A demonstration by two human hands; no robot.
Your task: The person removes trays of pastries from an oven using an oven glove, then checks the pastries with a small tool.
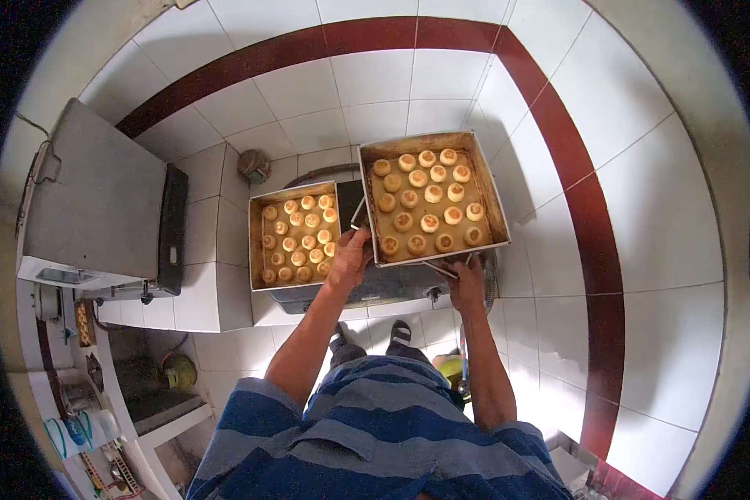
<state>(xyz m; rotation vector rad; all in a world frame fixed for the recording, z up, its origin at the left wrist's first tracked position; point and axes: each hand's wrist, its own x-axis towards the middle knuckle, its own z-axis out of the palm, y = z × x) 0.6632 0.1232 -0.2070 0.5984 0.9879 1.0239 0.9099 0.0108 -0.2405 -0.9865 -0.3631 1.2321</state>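
Note:
A square baking tray (501, 187) holds rows of small round browned buns (432, 193), and it sits higher than the stove beneath. My left hand (350, 255) is closed at the tray's left side around a thin metal handle (359, 213). Below its front right corner, my right hand (466, 285) is wrapped on another thin metal handle (442, 269) that meets the tray's front edge. To the left of my left hand, a second baking tray (258, 242) with similar buns rests on the stove. Exactly how the handles grip the tray is hidden.
The dark stove (342, 287) has a knob (432, 293) at its front. A grey metal oven (100, 192) stands on the tiled ledge at left. Behind the trays is a small tin (254, 165). Tiled walls close in at back and right; a green gas cylinder (177, 371) is lower left.

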